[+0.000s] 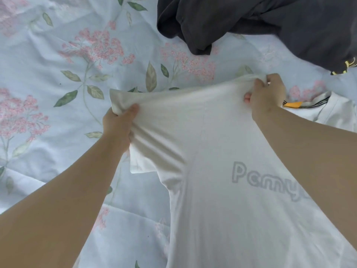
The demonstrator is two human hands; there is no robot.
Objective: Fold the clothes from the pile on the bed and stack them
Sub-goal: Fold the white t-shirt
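A white T-shirt (208,151) with grey lettering showing faintly through the cloth is stretched out in front of me above the bed. My left hand (118,124) grips its left edge near a short sleeve, thumb on top. Fingers of my right hand (267,93) are curled round a bunch of the far edge. The cloth is taut between both hands, and its lower part runs off the bottom of the view.
A dark grey crumpled garment (260,22) lies at the top right on the floral bedsheet (58,84). A white garment with a striped collar and a yellow tag (328,109) lies to the right, behind my right forearm.
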